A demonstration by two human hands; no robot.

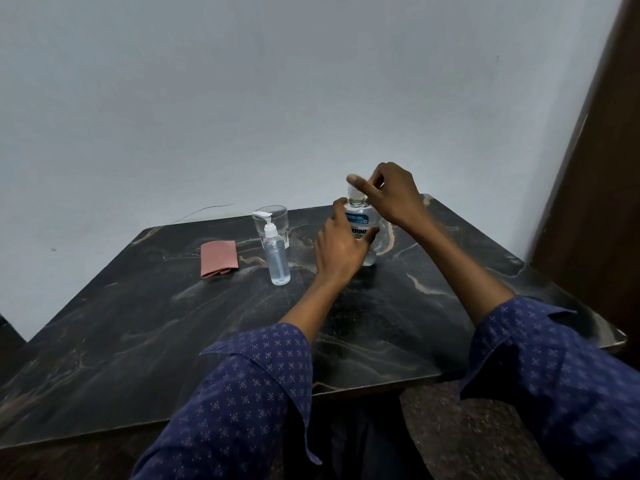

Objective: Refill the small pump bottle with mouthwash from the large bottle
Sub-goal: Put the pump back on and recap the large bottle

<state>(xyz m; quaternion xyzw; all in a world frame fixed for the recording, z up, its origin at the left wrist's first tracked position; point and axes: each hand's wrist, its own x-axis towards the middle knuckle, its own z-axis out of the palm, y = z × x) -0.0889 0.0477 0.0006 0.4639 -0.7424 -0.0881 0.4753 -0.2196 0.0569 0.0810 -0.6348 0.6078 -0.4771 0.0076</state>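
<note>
A dark marble-patterned table (138, 323) stood against a pale wall (242, 98), with a dark wooden door edge (595, 168) at the right. The person's two forearms reached over the table in blue patterned sleeves (249, 393).

The large bottle (362, 220) of mouthwash stood upright toward the far right part of the tabletop, clear with a blue-and-white label. The left hand (341, 245) was curved around the bottle's body, thumb on one side and fingers on the other, steadying it. The right hand (384, 194) was above it, fingers curled down around the cap (354, 194), with the index finger stretched out to the left.

Just left of that bottle stood the small pump bottle (276, 252), upright, pump head on, holding clear liquid. A clear drinking glass (272, 221) stood right behind it. Farther left lay a folded pink cloth (219, 258), flat on the tabletop and apart from the bottles.
</note>
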